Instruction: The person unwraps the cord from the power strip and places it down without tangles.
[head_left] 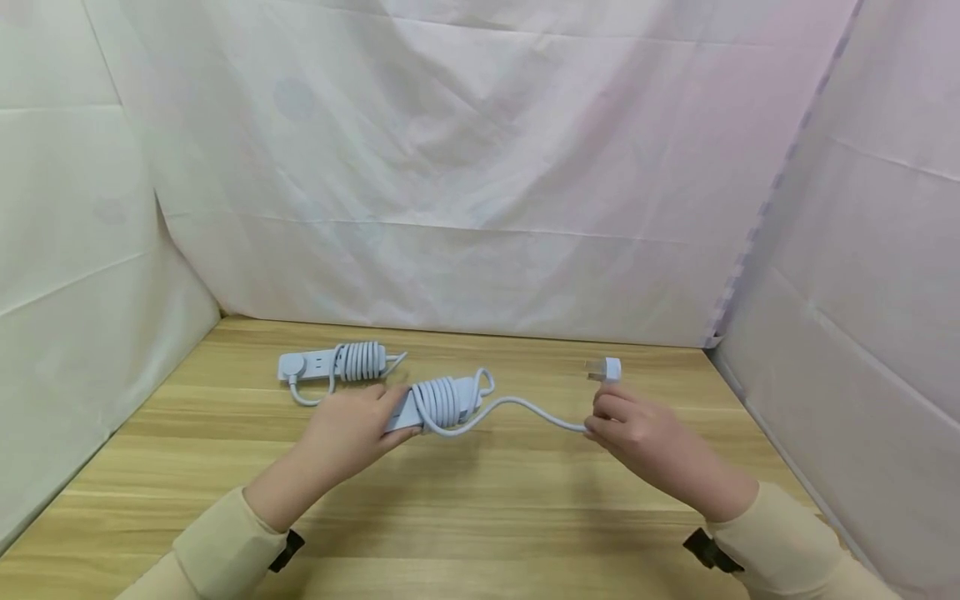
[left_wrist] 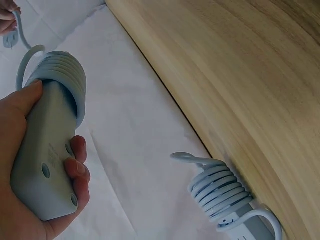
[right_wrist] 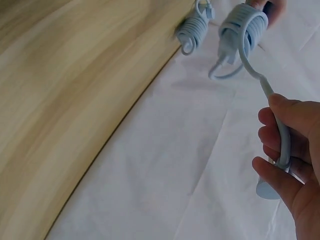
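My left hand [head_left: 352,429] grips one end of a white power strip [left_wrist: 47,150], its fingers curled round the body. Several turns of cord [head_left: 438,402] are wound about the strip's other end. From these turns a loose length of cord [head_left: 517,401] runs right to my right hand [head_left: 645,433], which pinches it between thumb and fingers. The plug [head_left: 612,369] on that cord sticks out beyond the right fingers, its metal prongs pointing left in the head view. In the right wrist view the plug [right_wrist: 267,190] is partly hidden behind the fingers.
A second white power strip [head_left: 318,364] lies on the wooden table [head_left: 487,525] at the back left, cord wound round it and its plug seated in a socket. White cloth [head_left: 465,167] hangs behind the table and along both sides.
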